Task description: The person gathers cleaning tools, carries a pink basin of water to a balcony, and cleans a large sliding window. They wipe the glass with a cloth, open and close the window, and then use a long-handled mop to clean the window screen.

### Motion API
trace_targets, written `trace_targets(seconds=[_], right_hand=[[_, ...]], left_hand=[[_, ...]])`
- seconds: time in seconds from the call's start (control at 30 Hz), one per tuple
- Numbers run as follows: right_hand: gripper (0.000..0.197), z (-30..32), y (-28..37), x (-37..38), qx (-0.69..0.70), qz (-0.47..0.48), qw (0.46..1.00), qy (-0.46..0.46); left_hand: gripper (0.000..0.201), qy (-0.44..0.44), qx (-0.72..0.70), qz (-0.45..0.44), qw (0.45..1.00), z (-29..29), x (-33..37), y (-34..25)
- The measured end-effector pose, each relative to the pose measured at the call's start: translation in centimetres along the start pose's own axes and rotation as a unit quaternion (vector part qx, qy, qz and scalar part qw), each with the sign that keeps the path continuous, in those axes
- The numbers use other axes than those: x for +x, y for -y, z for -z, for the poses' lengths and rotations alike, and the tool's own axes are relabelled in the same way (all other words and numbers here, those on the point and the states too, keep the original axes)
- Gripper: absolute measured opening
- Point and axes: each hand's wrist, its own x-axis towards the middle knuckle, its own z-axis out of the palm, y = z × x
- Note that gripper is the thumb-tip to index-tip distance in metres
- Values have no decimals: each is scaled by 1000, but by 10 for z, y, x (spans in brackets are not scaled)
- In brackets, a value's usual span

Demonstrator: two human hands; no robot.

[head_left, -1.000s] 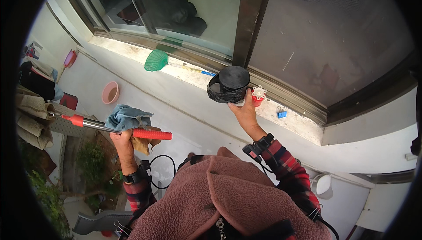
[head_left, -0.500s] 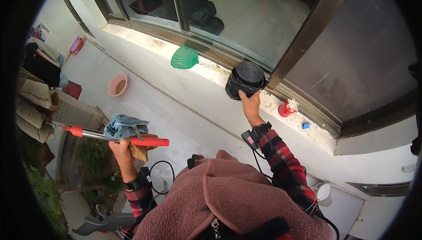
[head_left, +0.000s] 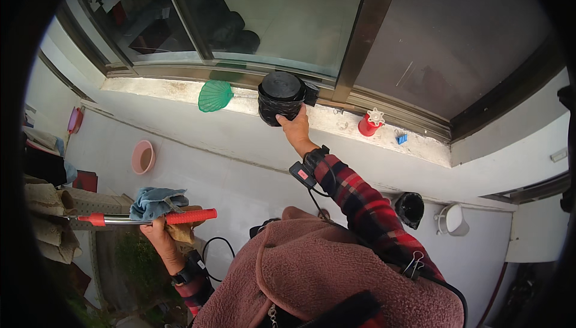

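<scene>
My right hand grips a round black pot from below and holds it against the window ledge, beside the metal window frame. My left hand is closed around a metal pole with red grips, held level at waist height, together with a blue cloth and a brownish cloth bunched on the same hand. A green fly swatter lies on the ledge just left of the pot.
A red bottle with a white top and a small blue clip sit further right on the ledge. A pink basin lies on the grey floor at left. Another black pot and a white holder are at right.
My right hand has carried the black pot left along the ledge, nearer to the green fly swatter. The view has shifted; my left hand still holds the pole and cloths.
</scene>
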Motion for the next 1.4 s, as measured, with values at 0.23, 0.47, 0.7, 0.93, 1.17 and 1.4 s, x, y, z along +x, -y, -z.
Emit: trace_targets(seconds=[0.23, 0.47, 0.7, 0.93, 1.17, 1.4], right_hand=[[35, 126, -26, -31, -6, 23, 995, -97], [66, 204, -60, -21, -178, -19, 968, -177], [71, 200, -51, 8, -171, -34, 974, -148], [72, 139, -24, 10, -150, 52, 986, -39], [72, 93, -11, 24, -155, 9, 988, 7], [78, 85, -21, 26, -110, 39, 993, 0]], left_hand=[[18, 30, -8, -11, 999, -15, 2, -14], [18, -2, 16, 13, 1000, -24, 4, -4], [28, 51, 9, -8, 999, -39, -1, -6], [33, -3, 25, 13, 1000, -44, -4, -19], [24, 0, 31, 17, 999, -44, -13, -24], [19, -14, 98, 99, 990, -43, -9, -19]])
